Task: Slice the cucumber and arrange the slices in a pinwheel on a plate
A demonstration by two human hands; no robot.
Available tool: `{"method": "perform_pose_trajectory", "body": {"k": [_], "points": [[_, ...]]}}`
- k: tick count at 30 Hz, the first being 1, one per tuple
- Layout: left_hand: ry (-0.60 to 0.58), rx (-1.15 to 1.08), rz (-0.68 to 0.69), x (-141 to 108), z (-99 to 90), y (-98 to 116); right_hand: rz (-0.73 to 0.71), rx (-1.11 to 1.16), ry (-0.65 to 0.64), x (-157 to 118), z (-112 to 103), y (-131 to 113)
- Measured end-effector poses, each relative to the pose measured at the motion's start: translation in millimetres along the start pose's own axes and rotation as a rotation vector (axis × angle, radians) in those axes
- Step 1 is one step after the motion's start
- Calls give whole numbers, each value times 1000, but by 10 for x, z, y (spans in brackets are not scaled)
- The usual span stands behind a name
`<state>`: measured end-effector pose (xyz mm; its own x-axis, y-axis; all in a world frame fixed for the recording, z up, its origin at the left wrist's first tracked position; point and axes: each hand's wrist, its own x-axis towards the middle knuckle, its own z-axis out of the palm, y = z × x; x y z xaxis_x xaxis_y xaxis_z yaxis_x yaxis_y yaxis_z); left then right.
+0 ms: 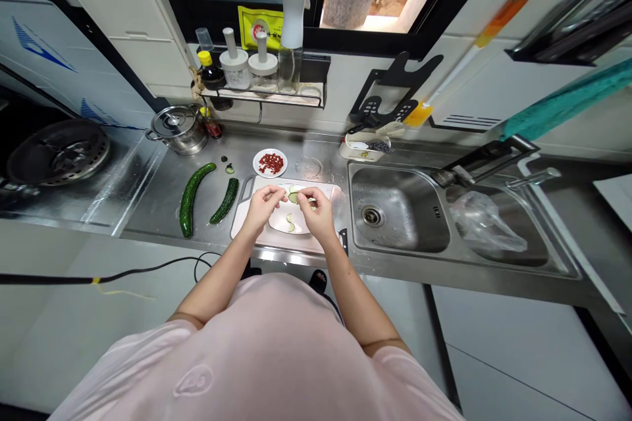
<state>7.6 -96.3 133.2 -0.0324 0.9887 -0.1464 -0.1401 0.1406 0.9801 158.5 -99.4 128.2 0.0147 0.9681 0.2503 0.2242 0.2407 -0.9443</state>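
My right hand [316, 212] pinches a thin green-edged cucumber slice [293, 198] above a white plate [279, 225]. Across from it, my left hand [265, 205] has its thumb and fingertips closed by the plate's left side; whatever they hold is too small to make out. Another cucumber slice [290, 226] lies on the plate near its front. Beneath the plate is a pale cutting board [240, 230], and a knife's black handle [344, 241] shows at the board's right edge.
Left of the board lie a whole cucumber [191, 200], a cut cucumber [225, 202] and cut ends [230, 170]. Behind stands a dish of chopped red pieces [270, 163]. A double sink [399, 210] is on the right, a lidded pot [178, 131] at the back left.
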Motion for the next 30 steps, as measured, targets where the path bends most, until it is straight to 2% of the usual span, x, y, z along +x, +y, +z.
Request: {"method": "perform_pose_trajectory", "body": {"k": [6,11,18,25,30], "points": [[-210,-224,-353,-52,7,-42,-59,-10,4,-13,-39,-31],[-291,-393,-459,-44,53,55,-126,-24,-30,-17,-64,-65],[-290,-399,-403,-10,62,172,-154,-35,-71,-11,-94,-62],[-212,-240,-242,-19,58,215,-156,-47,-75,-17,-108,-75],[-217,-177,-148,-11,38,237,-151,-66,-80,-16,-103,-62]]}}
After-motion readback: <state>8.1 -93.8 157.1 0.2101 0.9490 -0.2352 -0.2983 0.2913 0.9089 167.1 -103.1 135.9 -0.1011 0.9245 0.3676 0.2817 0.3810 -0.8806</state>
